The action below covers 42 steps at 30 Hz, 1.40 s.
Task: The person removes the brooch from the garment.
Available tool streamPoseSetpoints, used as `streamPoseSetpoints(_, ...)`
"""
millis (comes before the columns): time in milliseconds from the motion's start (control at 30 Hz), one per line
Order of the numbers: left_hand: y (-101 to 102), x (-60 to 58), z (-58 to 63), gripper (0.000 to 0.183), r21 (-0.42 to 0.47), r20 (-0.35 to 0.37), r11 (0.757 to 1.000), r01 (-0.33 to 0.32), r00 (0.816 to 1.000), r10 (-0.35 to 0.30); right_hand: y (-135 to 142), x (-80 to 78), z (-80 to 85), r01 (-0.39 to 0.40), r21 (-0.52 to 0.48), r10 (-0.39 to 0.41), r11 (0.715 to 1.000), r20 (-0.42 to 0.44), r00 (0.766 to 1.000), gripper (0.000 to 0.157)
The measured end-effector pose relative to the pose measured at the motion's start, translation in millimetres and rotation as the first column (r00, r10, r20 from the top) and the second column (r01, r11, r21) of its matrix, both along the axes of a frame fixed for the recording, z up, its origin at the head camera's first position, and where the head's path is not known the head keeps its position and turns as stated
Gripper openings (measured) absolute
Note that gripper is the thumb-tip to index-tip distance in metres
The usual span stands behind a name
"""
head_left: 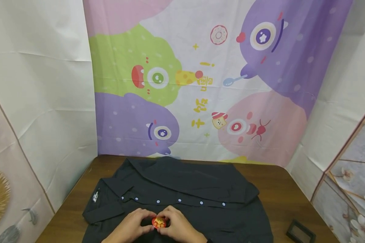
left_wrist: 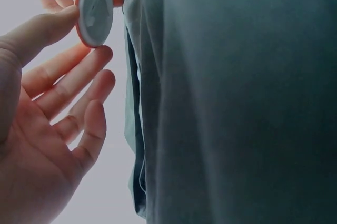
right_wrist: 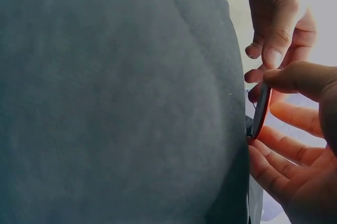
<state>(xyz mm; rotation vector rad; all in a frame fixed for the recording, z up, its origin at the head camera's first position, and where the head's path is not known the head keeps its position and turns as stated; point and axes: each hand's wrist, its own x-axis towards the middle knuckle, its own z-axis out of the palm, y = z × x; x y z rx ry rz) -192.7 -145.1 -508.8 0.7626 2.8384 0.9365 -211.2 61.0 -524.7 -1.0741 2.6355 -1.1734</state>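
Both hands hold a small round badge (head_left: 159, 222) by its edges, above a dark short-sleeved shirt (head_left: 197, 182). Its front is red with a yellow design. In the left wrist view the badge's pale back (left_wrist: 96, 13) shows, with what looks like a pin fastening across it. My left hand (head_left: 133, 225) pinches one side between thumb and fingers, the other fingers spread loosely. From the opposite side my right hand (head_left: 177, 225) pinches the rim with thumb and fingertips. The right wrist view catches the badge (right_wrist: 261, 111) nearly edge-on.
The shirt lies spread over a brown wooden table (head_left: 283, 192), its row of light buttons (head_left: 179, 200) running across. A small black rectangular frame (head_left: 301, 231) rests at the table's right side. Behind hangs a cartoon-printed cloth (head_left: 197, 141), with pale cloth walls on both sides.
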Motion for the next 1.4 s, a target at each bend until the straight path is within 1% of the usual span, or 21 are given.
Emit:
streamPoseSetpoints(67, 0.2, 0.8, 0.0, 0.031, 0.001, -0.033, 1.0, -0.008, 0.999, 0.008, 0.3, -0.2, -0.4, -0.002, -0.013, 0.002, 1.0, -0.013, 1.0, 0.027)
streamPoseSetpoints(167, 0.8, 1.3, 0.2, 0.029, 0.003, -0.076, 1.0, -0.021, 0.997, 0.021, 0.5, -0.2, -1.4, 0.004, -0.038, -0.006, 0.999, -0.056, 0.998, 0.024)
streamPoseSetpoints(300, 1.2, 0.8, 0.4, 0.026, 0.012, -0.092, 0.999, -0.034, 0.995, 0.035, 0.5, -0.7, -1.9, 0.01, -0.074, -0.017, 0.997, -0.097, 0.995, 0.021)
streamPoseSetpoints(467, 1.1, 0.4, 0.8, 0.026, 0.018, -0.088, 0.999, -0.049, 0.995, 0.05, 0.7, -1.6, -0.5, 0.008, -0.095, -0.018, 0.995, -0.102, 0.995, 0.02)
streamPoseSetpoints(700, 1.5, -0.4, 0.4, 0.025, 0.025, -0.101, 0.998, -0.062, 0.993, 0.064, 0.6, -1.4, -0.4, 0.022, -0.121, -0.037, 0.992, -0.123, 0.992, 0.015)
streamPoseSetpoints(867, 1.0, 1.3, -1.1, 0.023, 0.065, -0.145, 0.996, -0.055, 0.987, 0.064, 0.2, -0.1, 1.8, 0.018, -0.17, -0.035, 0.985, -0.095, 0.995, 0.012)
streamPoseSetpoints(967, 0.7, 0.7, -1.4, 0.022, 0.088, -0.173, 0.995, -0.053, 0.983, 0.067, -0.2, -0.4, 4.2, 0.021, -0.179, -0.04, 0.984, -0.105, 0.994, 0.011)
streamPoseSetpoints(1100, 0.5, -1.7, -1.2, 0.023, 0.105, -0.177, 0.993, -0.057, 0.981, 0.075, -0.6, -1.6, 7.2, 0.02, -0.187, -0.045, 0.982, -0.13, 0.99, 0.011)
streamPoseSetpoints(1267, 0.0, -0.8, -1.9, 0.023, 0.108, -0.177, 0.993, -0.049, 0.982, 0.067, -0.2, -0.8, 5.5, 0.024, -0.206, -0.049, 0.978, -0.119, 0.992, 0.01)
streamPoseSetpoints(1400, 0.3, 1.4, -1.6, 0.022, 0.133, -0.153, 0.99, -0.043, 0.986, 0.063, 0.4, 1.0, 2.6, 0.028, -0.229, -0.052, 0.973, -0.097, 0.994, 0.01)
